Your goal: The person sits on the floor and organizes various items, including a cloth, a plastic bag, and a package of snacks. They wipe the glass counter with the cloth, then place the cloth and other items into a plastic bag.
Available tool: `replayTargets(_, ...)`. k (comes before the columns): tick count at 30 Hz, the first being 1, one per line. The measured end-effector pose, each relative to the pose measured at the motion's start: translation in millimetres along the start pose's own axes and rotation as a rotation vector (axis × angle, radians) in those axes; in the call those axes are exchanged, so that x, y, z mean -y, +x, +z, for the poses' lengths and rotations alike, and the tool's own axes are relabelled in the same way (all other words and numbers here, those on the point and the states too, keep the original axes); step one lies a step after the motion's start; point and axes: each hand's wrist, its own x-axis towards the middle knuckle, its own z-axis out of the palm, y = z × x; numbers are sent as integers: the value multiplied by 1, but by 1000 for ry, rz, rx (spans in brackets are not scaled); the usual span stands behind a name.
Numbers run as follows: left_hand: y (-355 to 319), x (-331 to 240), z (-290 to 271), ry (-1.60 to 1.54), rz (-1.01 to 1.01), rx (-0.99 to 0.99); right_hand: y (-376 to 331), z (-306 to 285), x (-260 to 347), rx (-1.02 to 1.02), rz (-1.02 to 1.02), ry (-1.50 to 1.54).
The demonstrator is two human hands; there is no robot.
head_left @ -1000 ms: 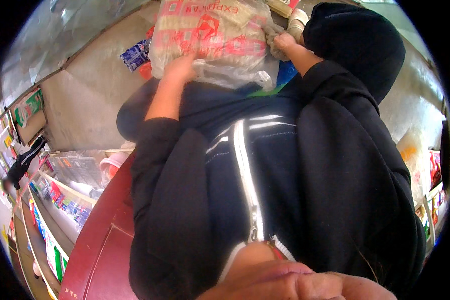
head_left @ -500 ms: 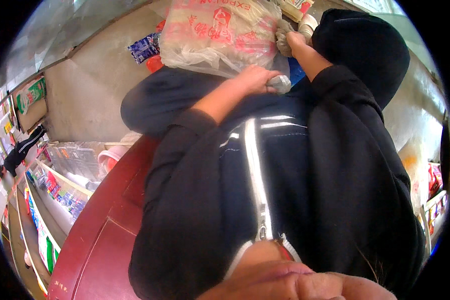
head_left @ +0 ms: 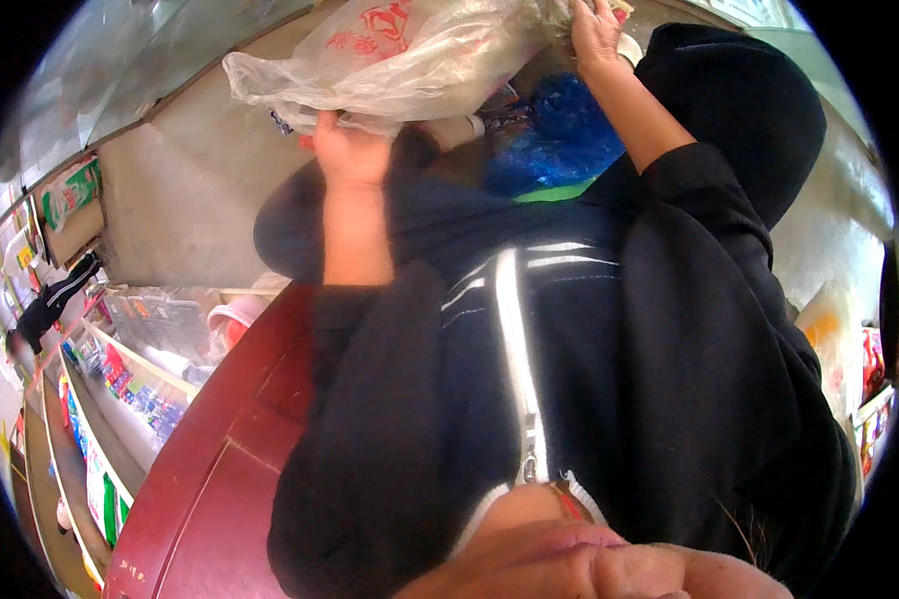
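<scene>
A large translucent plastic bag (head_left: pixel 449 60) with red print stretches across the top of the view, lifted and tilted over my legs. My left hand (head_left: pixel 353 155) is at its lower left edge, palm up, with the fingers hidden by the film. At the bag's right end is my right hand (head_left: pixel 596 35), its fingers closed at the edge of the film and partly cut off by the frame. Beneath the bag, between my legs, lies a crumpled blue plastic bag (head_left: pixel 564 130) with a light green edge (head_left: pixel 554 192) below it. A pale cylindrical thing (head_left: pixel 451 132) lies beside it.
My dark-trousered knees (head_left: pixel 734 110) flank the bags. A red wooden surface (head_left: pixel 220 479) is at lower left, next to shelves of packaged goods (head_left: pixel 135 384). A glass-sided case (head_left: pixel 140 80) runs along the upper left. Another person (head_left: pixel 45 314) is at far left.
The printed bag has been raised and shifted left, uncovering the blue bag. My left hand moved left to its edge and no longer holds the whitish bundle. My right hand moved upward.
</scene>
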Motion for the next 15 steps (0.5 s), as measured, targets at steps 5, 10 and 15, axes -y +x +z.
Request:
replayTargets(5, 6, 9, -1, -103, -32, -67, -80, 28, 116, 584, -429, 41)
replayTargets(10, 11, 0, -11, -125, 20, -56, -141, 28, 132, 820, -990, -379)
replayTargets(15, 12, 1, -27, -174, 19, -109, -75, 18, 37, 732, -784, -799)
